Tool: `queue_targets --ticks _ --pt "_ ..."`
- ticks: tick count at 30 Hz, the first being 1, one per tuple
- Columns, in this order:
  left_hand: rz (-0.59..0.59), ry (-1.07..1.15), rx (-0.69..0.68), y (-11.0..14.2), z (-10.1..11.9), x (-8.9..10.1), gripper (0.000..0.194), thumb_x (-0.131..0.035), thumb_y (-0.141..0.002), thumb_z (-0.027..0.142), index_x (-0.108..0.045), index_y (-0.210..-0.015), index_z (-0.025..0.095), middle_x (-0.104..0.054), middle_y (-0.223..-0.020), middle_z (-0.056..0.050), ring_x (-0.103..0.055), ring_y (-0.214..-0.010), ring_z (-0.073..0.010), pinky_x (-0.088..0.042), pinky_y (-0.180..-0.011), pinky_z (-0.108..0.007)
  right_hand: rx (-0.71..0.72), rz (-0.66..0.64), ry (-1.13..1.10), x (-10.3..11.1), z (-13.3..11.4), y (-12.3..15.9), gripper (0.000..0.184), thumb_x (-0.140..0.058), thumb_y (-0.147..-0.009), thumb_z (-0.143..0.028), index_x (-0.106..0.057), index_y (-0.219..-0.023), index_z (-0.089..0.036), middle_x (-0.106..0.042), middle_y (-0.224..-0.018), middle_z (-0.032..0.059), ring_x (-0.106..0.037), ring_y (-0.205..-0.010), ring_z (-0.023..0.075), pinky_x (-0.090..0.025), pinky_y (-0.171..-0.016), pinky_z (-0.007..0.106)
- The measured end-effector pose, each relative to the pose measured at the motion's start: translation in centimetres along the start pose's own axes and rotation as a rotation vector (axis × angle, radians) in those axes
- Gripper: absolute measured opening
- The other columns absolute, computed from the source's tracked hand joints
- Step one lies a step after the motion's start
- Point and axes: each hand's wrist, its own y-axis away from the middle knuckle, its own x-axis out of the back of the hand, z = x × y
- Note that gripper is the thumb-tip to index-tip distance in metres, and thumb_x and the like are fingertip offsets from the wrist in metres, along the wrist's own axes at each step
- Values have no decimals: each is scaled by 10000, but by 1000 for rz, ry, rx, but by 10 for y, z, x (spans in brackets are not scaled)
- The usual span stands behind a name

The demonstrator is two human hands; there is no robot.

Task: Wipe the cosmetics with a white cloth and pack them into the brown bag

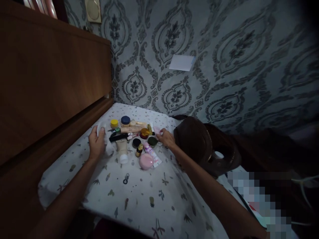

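My left hand (pixel 96 144) is closed on a white crumpled tissue-like piece (pixel 108 147) at the left of a cosmetics group. My right hand (pixel 166 137) pinches a pale pink flat item (pixel 156 129) at the group's right side. Between the hands lie a beige tube (pixel 122 149) with a white cap, a round pink case (pixel 147 161), a patterned tube (pixel 151 153), a small dark bottle (pixel 139 150) with a gold top, a dark green round container (pixel 152 142) and an amber jar (pixel 145 133). Behind them stand a yellow-lidded jar (pixel 114 123) and a blue-lidded jar (pixel 125 120).
A brown bag (pixel 194 141) sits on the right of the patterned white tabletop (pixel 139 196). Wooden furniture (pixel 57 76) borders the left side. The wallpapered wall (pixel 139 79) rises behind, with a white card (pixel 182 62) on it. Part of the lower right is pixelated.
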Motion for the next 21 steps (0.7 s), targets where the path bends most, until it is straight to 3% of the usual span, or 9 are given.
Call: queue_targets --ticks 3,5,8,11,16,21 --pt "49 16 31 -5 -3 2 289 -589 -888 472 -619 -914 186 -567 -772 12 -516 -697 -149 -452 -649 -249 80 63 0 8 -13 -1 383 -529 -930 -369 -612 -1228 -143 -612 -1253 197 -598 -1150 319 -480 -856 396" --pt "72 25 51 -6 -4 3 298 -591 -877 465 -634 -958 181 -608 -836 -2 -547 -753 -159 -471 -702 -253 185 82 -20 12 -31 -6 374 -504 -949 -337 -605 -1246 -134 -598 -1277 189 -573 -1193 306 -465 -932 403" --pt "89 38 70 -6 -4 2 303 -594 -861 465 -635 -956 180 -628 -865 -9 -557 -765 -161 -479 -716 -254 375 32 -60 10 -71 -20 360 -549 -935 -293 -601 -1265 -158 -647 -1234 118 -601 -1141 239 -456 -978 351" --pt "102 40 74 -6 -3 1 294 -599 -863 465 -632 -936 183 -622 -836 -2 -557 -747 -159 -477 -703 -255 503 -44 -82 -4 -116 -36 452 -625 -904 -331 -569 -1322 -168 -651 -1277 105 -592 -1174 228 -450 -986 322" --pt "113 19 70 -8 -5 1 305 -618 -857 484 -639 -925 188 -615 -818 3 -572 -769 -172 -478 -745 -273 470 -138 -55 -32 -168 -49 655 -734 -796 -462 -525 -1328 -142 -683 -1205 168 -619 -1150 317 -478 -894 359" --pt "93 34 73 -9 -9 -1 343 -586 -882 512 -632 -1015 199 -654 -926 -24 -608 -863 -198 -493 -798 -292 387 -145 -75 -44 -177 -50 617 -744 -767 -468 -528 -1250 -151 -693 -1183 169 -649 -1090 312 -477 -862 361"
